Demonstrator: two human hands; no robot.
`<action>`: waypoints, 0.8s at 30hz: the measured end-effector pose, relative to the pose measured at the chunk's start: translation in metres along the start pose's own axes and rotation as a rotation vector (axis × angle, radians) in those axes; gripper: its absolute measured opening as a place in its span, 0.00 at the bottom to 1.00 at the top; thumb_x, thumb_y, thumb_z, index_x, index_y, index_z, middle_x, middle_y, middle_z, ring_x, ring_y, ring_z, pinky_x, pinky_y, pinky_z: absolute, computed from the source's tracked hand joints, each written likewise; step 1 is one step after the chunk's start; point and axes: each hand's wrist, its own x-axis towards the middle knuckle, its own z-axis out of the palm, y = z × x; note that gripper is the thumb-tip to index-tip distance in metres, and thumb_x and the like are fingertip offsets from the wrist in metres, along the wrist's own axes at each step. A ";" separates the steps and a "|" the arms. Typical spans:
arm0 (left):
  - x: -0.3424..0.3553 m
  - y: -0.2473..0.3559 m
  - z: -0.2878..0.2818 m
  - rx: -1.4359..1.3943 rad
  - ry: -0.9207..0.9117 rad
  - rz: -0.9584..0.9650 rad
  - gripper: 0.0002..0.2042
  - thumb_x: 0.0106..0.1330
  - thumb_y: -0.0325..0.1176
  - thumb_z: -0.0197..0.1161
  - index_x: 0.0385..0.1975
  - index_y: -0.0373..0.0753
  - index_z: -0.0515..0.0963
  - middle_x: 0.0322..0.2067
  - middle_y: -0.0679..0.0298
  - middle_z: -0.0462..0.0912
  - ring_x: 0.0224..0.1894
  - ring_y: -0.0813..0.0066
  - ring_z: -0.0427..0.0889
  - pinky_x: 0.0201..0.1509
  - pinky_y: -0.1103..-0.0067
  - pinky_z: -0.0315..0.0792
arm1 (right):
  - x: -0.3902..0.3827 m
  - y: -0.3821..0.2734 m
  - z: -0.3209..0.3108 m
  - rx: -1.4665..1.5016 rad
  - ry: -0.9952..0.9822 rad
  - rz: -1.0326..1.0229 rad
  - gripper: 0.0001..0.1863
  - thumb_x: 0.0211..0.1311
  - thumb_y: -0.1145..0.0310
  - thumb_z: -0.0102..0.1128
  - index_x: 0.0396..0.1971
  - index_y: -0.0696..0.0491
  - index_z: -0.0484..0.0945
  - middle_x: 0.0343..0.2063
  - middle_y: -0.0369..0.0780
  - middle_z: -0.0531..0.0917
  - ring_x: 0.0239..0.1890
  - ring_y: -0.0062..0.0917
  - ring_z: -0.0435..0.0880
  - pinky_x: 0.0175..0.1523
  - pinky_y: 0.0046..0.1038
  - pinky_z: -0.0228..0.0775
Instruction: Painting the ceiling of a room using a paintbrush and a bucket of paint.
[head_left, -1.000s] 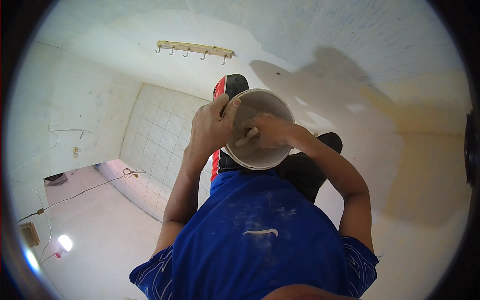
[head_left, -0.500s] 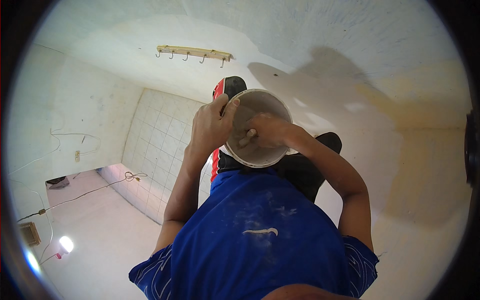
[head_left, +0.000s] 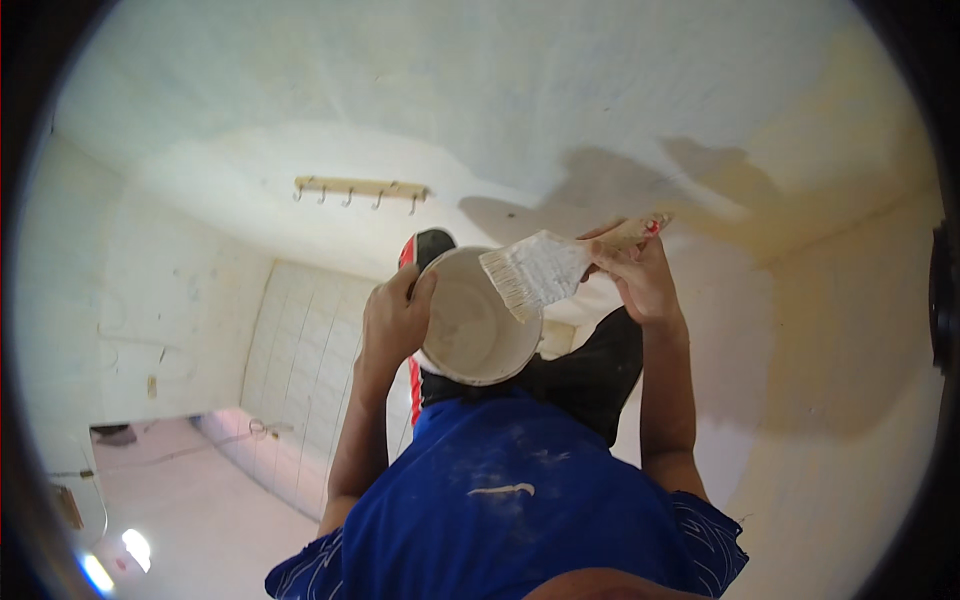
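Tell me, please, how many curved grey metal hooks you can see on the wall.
5, under the pale yellow wooden rail: first hook at its left end, second hook, third hook, fourth hook between, and fifth hook near its right end. None seems hidden.

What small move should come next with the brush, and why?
I'd probably wipe the paintbrush lightly against the bucket rim: its ferrule is smeared white, its bristles appear over the opening, and the left hand grips the rim while the right hand holds the handle.
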 end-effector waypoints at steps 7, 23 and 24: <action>-0.012 0.003 -0.009 0.015 -0.021 -0.051 0.19 0.74 0.41 0.60 0.25 0.32 0.72 0.22 0.41 0.76 0.26 0.36 0.76 0.30 0.56 0.67 | -0.047 0.065 -0.028 0.872 0.363 0.032 0.09 0.71 0.68 0.65 0.46 0.57 0.80 0.39 0.40 0.87 0.41 0.27 0.88 0.47 0.33 0.83; -0.008 0.003 0.002 0.068 -0.006 -0.044 0.20 0.77 0.45 0.58 0.26 0.35 0.71 0.20 0.45 0.77 0.26 0.38 0.79 0.31 0.56 0.69 | 0.032 0.054 0.080 -0.750 -0.752 0.108 0.10 0.54 0.81 0.64 0.35 0.56 0.88 0.31 0.40 0.89 0.39 0.32 0.88 0.44 0.31 0.76; -0.009 0.001 0.002 0.071 -0.002 -0.049 0.20 0.77 0.45 0.58 0.26 0.35 0.71 0.20 0.45 0.77 0.26 0.38 0.79 0.31 0.56 0.69 | 0.038 0.062 0.085 -0.821 -0.802 0.221 0.10 0.54 0.80 0.65 0.36 0.55 0.88 0.34 0.40 0.89 0.41 0.33 0.88 0.47 0.33 0.77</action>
